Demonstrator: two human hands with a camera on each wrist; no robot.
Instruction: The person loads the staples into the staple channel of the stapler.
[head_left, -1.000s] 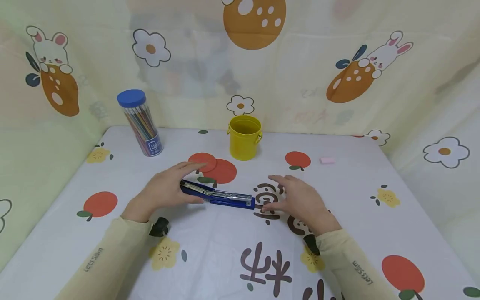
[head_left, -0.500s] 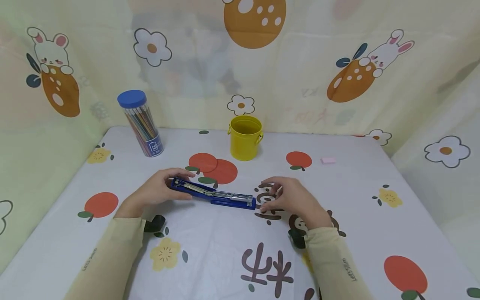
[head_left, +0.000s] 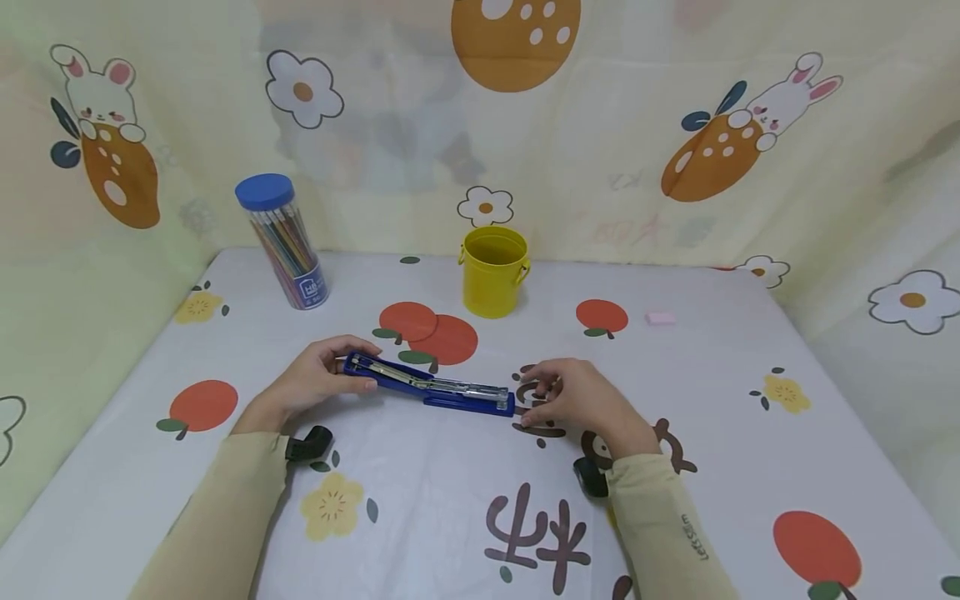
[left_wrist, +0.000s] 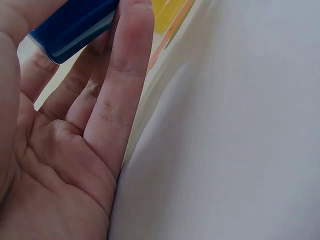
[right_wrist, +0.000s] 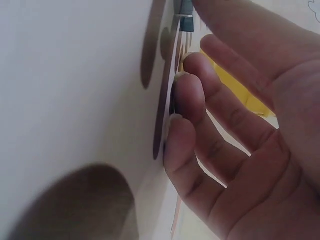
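Of two hands, well apart, the left hand pinches one end of a single unfolded blue stapler between thumb and fingers, while the right hand, fingers loosely bent, holds nothing just beside the other end. Beyond them on the white tablecloth are one yellow bucket, one blue-lidded jar of pencils, too many to count, and one pink block.

Lidded pencil jar left of yellow bucket — pink block right
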